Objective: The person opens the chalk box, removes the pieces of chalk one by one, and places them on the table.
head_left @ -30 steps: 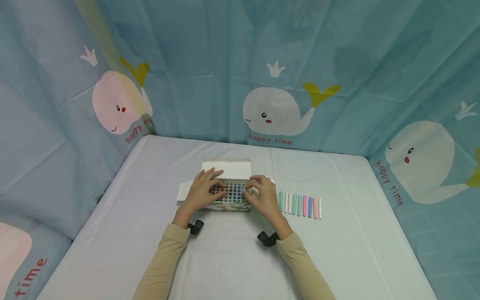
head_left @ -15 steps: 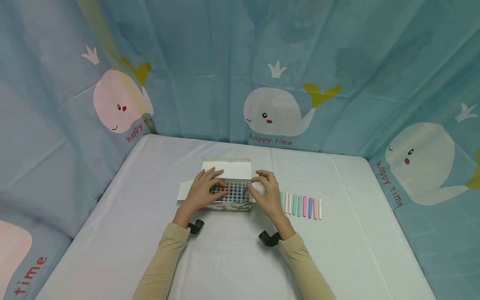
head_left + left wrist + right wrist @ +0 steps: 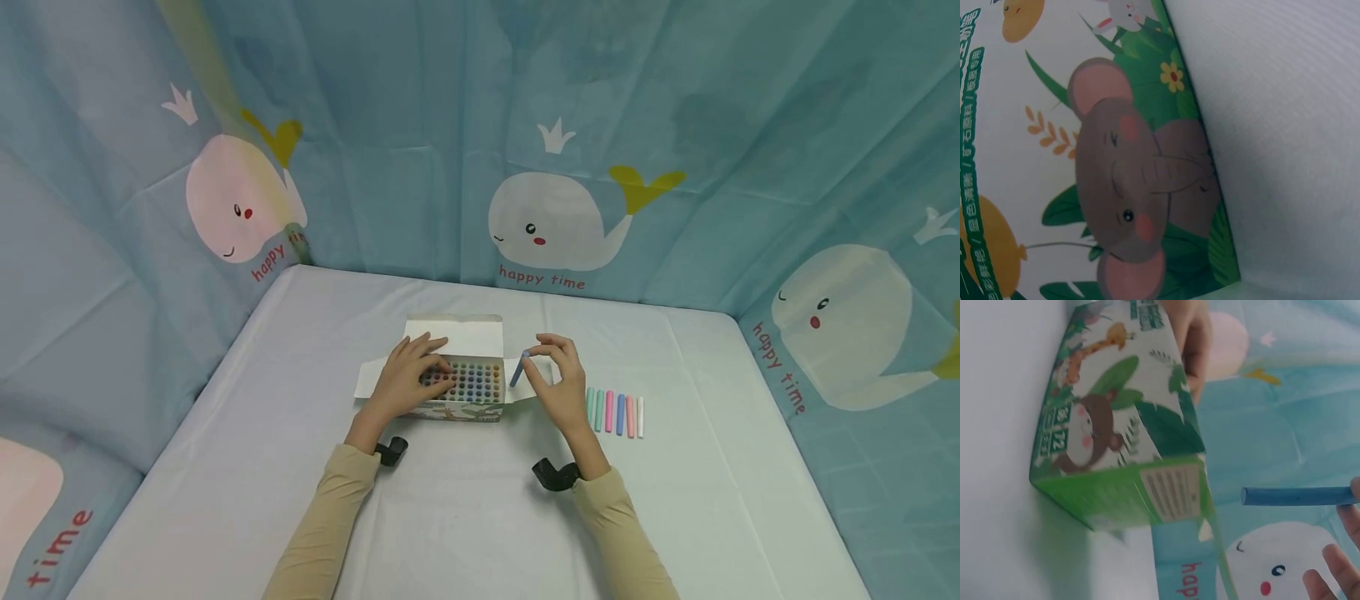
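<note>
In the head view, an open cardboard box point(image 3: 468, 412) stands on the table, full of upright chalk sticks point(image 3: 476, 383) in several colours. My left hand point(image 3: 405, 377) lies over its left part, fingers spread and relaxed, thumb and index fingertips on the chalk tops. My right hand point(image 3: 558, 379) pinches a blue chalk stick point(image 3: 517, 371) by its upper end, just above the box's right flap. The right wrist view shows this blue chalk point(image 3: 1297, 496) apart from the box point(image 3: 1116, 412). The left wrist view holds the box's printed side point(image 3: 1129, 169); neither hand appears there.
A row of loose chalk sticks point(image 3: 609, 412) in green, pink, blue and white lies right of the box, its left end hidden by my right hand. The box's lid point(image 3: 453, 335) stands folded back behind it. A whale-print curtain point(image 3: 420, 208) surrounds the white-covered table point(image 3: 450, 517).
My right hand has drawn the blue chalk up out of the box and carried it to the right. My left hand has stayed in place on the box.
</note>
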{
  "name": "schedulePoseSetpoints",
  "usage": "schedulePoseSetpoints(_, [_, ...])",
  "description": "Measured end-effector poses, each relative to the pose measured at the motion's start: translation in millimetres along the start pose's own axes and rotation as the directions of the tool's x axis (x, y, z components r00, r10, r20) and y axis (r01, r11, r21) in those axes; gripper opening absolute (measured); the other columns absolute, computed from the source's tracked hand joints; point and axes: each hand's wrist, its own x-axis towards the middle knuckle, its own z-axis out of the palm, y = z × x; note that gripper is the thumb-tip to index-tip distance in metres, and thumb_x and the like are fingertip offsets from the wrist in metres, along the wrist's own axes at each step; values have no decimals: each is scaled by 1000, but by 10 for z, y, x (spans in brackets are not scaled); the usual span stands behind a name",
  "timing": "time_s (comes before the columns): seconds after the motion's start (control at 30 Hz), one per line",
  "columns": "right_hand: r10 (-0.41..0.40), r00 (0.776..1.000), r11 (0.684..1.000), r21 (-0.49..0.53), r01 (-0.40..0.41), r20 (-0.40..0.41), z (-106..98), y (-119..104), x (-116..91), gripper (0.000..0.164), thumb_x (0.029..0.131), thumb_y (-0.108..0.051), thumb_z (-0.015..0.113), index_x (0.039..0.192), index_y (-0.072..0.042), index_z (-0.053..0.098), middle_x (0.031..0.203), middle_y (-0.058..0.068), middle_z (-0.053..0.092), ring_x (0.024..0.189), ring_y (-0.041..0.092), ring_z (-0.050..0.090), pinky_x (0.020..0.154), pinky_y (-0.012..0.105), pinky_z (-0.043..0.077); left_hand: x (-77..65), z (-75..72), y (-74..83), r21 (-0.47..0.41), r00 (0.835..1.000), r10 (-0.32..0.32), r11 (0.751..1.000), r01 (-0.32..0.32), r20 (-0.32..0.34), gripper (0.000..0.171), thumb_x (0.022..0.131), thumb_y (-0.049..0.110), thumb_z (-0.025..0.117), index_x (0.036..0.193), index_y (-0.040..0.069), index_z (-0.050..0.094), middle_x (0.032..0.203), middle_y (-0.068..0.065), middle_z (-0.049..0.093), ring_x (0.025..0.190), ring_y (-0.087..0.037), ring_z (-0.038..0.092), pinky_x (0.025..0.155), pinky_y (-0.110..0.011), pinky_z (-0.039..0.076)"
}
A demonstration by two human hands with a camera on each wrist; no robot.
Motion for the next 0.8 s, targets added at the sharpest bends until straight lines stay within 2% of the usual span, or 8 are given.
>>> schedulePoseSetpoints(0.13, [18,1000,1000,-13,-18,-17,-121,-110,24,10,82,2,66,92,4,64,113,24,55,110,37,51,96,51,44,1,0,-2,2,1000,-1,1000,1,0,18,81,41,69,90,25,68,141,-2,45,138,-29,27,122,-44,9])
schedulePoseSetpoints(0.23, [22,999,1000,-12,-23,-28,-200,-96,31,10,82,3,66,92,5,64,111,24,56,108,37,51,94,48,45,-4,-1,-2,-2,1000,-9,1000,9,4,18,81,41,70,90,25,68,141,-2,45,138,-28,26,122,-43,7])
schedulePoseSetpoints(0.27, [19,999,1000,-6,-19,-32,-233,-142,41,10,82,5,65,91,8,63,109,28,56,106,41,51,93,50,45,-5,-3,-3,-2,1000,-11,1000,11,5,18,81,41,70,90,25,68,141,-2,45,139,-28,26,122,-42,7])
schedulePoseSetpoints(0.57, [85,996,994,-59,-87,-26,-515,-116,71,12,84,4,64,93,10,63,109,28,55,108,41,49,99,54,42,-2,8,-12,4,1000,4,1000,-4,-7,16,81,41,70,89,27,68,140,-3,45,138,-30,28,121,-45,9])
schedulePoseSetpoints(0.7, [124,992,989,-79,-126,-31,-646,-73,73,12,85,2,63,94,9,63,109,27,56,108,39,50,100,54,41,2,10,-13,2,1000,0,1000,0,-2,16,81,40,70,89,27,68,141,-2,45,138,-28,27,122,-44,9])
schedulePoseSetpoints(0.8, [140,989,987,-77,-144,-46,-751,88,53,12,85,0,64,94,7,64,108,25,58,108,37,51,101,53,40,1,8,-14,0,1000,-4,1000,4,0,16,81,40,69,89,27,68,141,-2,45,138,-28,27,122,-44,9])
